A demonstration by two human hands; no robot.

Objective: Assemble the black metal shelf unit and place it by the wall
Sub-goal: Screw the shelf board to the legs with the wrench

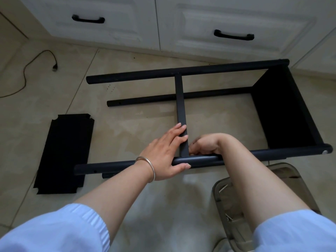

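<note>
Tiled floor (138, 124), left hand (163, 153) on shelf frame (181, 106)

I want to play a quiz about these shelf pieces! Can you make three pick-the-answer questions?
1. Where does the loose black shelf panel lie?
A. on the floor, left of the frame
B. inside a drawer
C. on the stool

2. How many black drawer handles show?
A. one
B. two
C. four

3. What is the left hand doing?
A. hanging idle
B. resting on the crossbar, thumb under the near pole
C. holding the cable

Answers: 1 A, it lies flat on the tiles. 2 B, one on each drawer. 3 B, fingers lie across the bar.
</note>
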